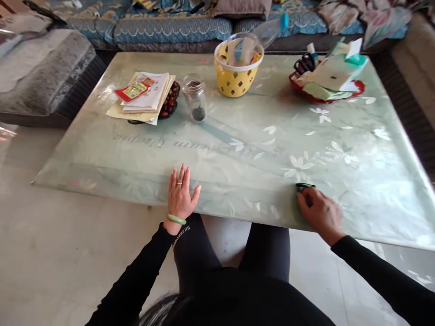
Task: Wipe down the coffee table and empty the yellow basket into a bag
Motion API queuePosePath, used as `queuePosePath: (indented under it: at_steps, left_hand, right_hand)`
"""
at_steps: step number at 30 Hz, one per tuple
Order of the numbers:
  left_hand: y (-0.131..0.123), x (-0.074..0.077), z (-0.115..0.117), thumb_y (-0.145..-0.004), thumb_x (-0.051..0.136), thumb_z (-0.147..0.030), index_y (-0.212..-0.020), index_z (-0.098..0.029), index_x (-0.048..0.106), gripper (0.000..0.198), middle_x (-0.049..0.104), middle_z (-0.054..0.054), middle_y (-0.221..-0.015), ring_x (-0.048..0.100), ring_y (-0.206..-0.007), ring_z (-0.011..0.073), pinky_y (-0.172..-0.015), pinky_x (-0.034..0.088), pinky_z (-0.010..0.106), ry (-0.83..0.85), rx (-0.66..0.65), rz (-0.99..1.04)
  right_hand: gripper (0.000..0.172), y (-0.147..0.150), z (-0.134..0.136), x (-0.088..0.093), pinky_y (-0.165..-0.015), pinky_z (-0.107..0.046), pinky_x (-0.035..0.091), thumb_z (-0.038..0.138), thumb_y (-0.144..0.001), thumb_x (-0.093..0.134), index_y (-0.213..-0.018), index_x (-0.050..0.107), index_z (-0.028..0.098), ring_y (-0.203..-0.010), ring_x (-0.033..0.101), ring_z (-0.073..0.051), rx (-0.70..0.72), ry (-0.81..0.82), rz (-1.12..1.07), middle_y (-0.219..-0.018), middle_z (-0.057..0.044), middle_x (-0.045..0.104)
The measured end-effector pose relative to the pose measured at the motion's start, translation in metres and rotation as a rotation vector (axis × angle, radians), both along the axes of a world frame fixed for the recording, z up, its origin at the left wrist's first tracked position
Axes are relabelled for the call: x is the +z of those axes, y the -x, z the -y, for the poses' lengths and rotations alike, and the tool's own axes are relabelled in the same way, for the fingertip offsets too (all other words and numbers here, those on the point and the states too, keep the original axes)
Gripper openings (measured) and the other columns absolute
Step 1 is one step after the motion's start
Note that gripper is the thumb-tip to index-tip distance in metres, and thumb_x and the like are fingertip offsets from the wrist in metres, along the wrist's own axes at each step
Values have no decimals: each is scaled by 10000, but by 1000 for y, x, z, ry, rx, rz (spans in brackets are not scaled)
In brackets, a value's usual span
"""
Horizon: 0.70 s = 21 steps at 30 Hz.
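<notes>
My left hand [181,194] lies flat on the near edge of the table [217,158], fingers stretched out, holding nothing. A ring and a pale green bangle [176,219] are on it. Farther right, my right hand [321,210] is closed around a small black object with a greenish edge [305,185], resting at the tabletop. Most of that object is covered by the fingers, so I cannot tell its kind. Beyond my left hand stands an open glass jar [195,97] with something dark at its bottom.
Papers and a red packet [135,90] lie over a dark bowl of reddish-brown fruit [170,103] at the back left. A yellow basket [236,80] holds clear plastic containers. On the right, a red tray [307,94] carries papers and black-handled scissors. Sofas [173,29] stand behind.
</notes>
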<state>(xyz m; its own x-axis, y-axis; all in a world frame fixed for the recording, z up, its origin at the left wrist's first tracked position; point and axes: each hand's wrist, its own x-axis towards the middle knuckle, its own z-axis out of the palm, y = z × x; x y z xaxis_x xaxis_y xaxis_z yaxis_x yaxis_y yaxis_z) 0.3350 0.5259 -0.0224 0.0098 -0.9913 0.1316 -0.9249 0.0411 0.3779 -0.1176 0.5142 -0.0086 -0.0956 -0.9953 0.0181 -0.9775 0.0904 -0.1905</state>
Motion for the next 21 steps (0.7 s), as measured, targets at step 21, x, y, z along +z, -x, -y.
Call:
queuePosePath:
  at_steps: [21]
  left_hand:
    - [-4,-15,4,-1075,398,-558,-1674,-74,209,792,242,279,-1754,201,-1667,346,-1331,269,562,234,151,-234]
  right_hand:
    - [361,-390,105,6,-848,-305,465,353,-1113,413,-1186,705,154,-1044,689,-237,951,-288,267,-1175,-141,756]
